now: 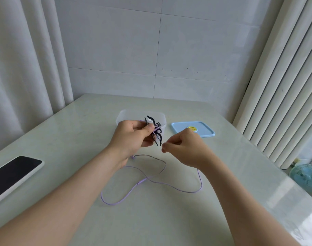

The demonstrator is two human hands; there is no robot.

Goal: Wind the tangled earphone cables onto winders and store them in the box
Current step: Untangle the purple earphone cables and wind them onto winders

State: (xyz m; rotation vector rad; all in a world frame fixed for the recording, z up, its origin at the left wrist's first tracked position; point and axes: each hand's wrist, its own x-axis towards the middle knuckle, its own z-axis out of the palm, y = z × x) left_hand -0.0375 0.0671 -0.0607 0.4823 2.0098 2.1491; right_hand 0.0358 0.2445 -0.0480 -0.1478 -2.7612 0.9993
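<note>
The fingers of my left hand (132,137) gripped the black plastic curly-armed winder (156,133) near the clear plastic box (123,114). My right hand (183,148) pinched the thin lilac earphone cable (151,181), which trailed over the pale tabletop (222,201). The yellow sticker (192,128) on the light-blue lid (205,131) was too small to read.

The phone (13,173) is cut off by the left edge, the fan (306,176) by the right. The left hand (132,137) hides the box's (123,114) near wall and part of the black winder (156,134). The yellow sticker (192,128) on the lid (203,129) is too small to read.
</note>
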